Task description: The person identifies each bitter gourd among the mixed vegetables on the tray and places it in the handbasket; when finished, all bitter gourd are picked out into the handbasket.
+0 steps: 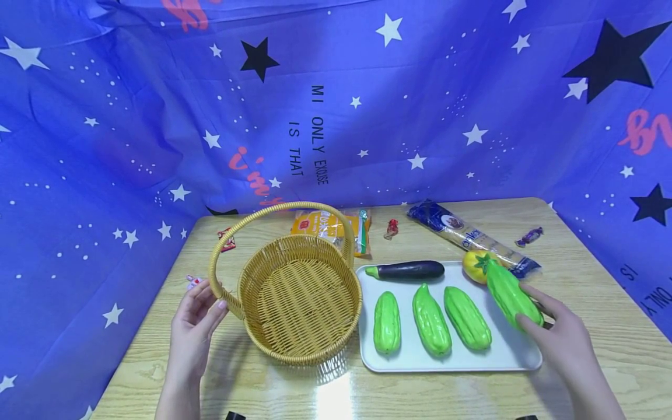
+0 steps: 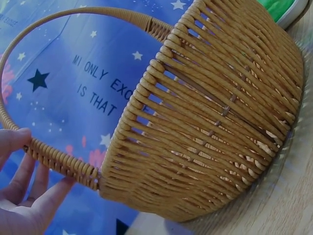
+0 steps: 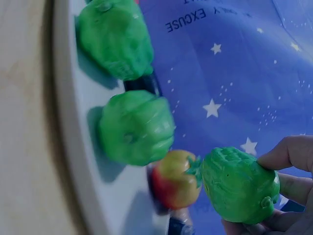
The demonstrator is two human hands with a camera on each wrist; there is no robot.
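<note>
My left hand (image 1: 195,318) pinches the lower left part of the handle of a tan woven basket (image 1: 247,344), between thumb and fingers. Nothing lies inside the basket. In the left wrist view the handle (image 2: 61,159) passes between thumb and fingertips. A plump green ridged toy cucumber (image 1: 511,294) is in my right hand (image 1: 564,332), gripped above the right side of a white tray (image 1: 446,364). Three similar toy cucumbers (image 1: 387,324) lie in the tray, with a dark toy eggplant (image 1: 412,270) behind them. At the tray's back right corner sits a yellow-and-red toy tomato (image 1: 475,265).
Behind the basket lies an orange food packet (image 1: 362,233). A long blue-ended noodle packet (image 1: 436,219) slants behind the tray. Wrapped candies lie about the wooden table (image 1: 604,350), including a red one (image 1: 391,228) and a purple one (image 1: 529,236). Blue star-patterned cloth (image 1: 446,87) surrounds the back and sides.
</note>
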